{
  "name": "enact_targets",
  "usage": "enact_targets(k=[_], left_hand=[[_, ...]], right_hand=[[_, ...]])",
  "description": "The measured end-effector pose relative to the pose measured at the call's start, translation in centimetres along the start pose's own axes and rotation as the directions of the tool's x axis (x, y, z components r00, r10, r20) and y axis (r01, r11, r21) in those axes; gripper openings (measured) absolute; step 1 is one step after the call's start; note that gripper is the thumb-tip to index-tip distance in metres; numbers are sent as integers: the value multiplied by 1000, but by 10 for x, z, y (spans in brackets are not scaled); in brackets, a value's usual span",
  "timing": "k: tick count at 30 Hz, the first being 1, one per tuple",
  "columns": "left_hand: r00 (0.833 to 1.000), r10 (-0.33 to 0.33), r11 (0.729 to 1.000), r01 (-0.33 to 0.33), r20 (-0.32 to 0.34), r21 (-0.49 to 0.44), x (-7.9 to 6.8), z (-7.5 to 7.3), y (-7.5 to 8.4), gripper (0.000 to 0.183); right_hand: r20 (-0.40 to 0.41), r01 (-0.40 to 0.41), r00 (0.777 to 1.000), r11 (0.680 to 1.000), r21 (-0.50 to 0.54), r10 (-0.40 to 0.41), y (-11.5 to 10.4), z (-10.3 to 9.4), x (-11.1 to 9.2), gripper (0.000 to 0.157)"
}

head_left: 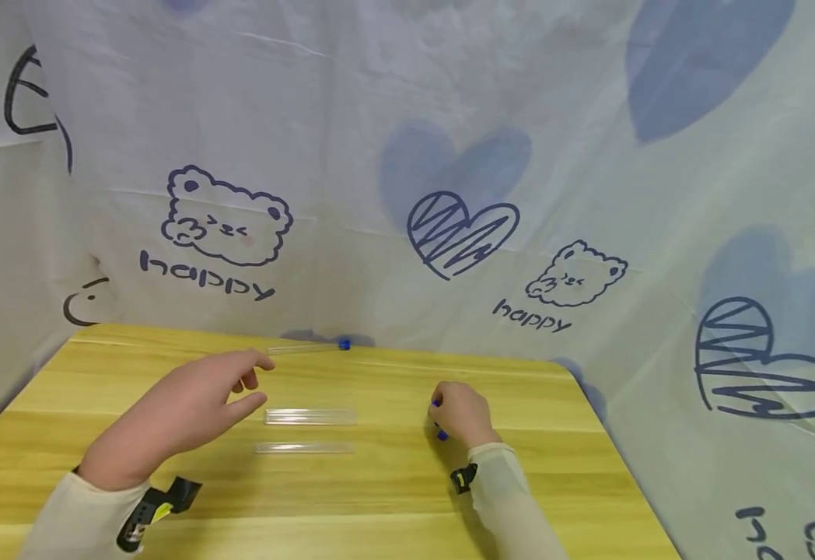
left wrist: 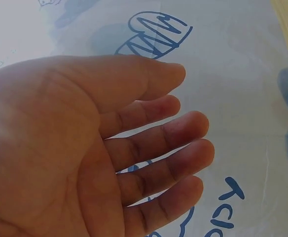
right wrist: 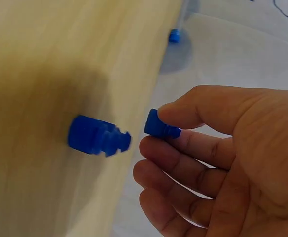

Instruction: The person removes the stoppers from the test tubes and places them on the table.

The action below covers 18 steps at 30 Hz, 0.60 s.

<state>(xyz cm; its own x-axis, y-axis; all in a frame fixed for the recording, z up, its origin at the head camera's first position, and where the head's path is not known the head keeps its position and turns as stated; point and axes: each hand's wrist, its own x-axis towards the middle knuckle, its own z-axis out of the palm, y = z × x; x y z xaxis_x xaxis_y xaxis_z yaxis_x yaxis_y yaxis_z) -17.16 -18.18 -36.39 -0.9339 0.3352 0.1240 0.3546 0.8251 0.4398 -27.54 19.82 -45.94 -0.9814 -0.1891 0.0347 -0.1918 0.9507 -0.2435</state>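
In the right wrist view my right hand (right wrist: 233, 153) pinches a small blue stopper (right wrist: 156, 124) between thumb and fingers. A second blue stopper (right wrist: 94, 136) lies on the table just beside it. My left hand (head_left: 194, 393) hovers over the left part of the table, fingers loosely bent and holding nothing. To the right of its fingertips, clear tubes (head_left: 309, 417) lie sideways on the wood, with another clear tube (head_left: 305, 448) nearer the front. At the back edge lies a thin clear tube (head_left: 302, 349) with a blue stopper (head_left: 344, 344) at its right end.
The wooden table (head_left: 351, 498) has a light, yellowish grain. A pale cloth (head_left: 351, 257) with bears, hearts and "happy" printed on it hangs behind and at the sides, close to the table's edges.
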Motion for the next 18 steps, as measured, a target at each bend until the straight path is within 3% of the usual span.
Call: enact_targets(k=[18], left_hand=[[1000,8,1000,-8,5,-7,0,2,1,35]], right_hand=[[37,-56,998,998,-19,56,10,20,11,5]])
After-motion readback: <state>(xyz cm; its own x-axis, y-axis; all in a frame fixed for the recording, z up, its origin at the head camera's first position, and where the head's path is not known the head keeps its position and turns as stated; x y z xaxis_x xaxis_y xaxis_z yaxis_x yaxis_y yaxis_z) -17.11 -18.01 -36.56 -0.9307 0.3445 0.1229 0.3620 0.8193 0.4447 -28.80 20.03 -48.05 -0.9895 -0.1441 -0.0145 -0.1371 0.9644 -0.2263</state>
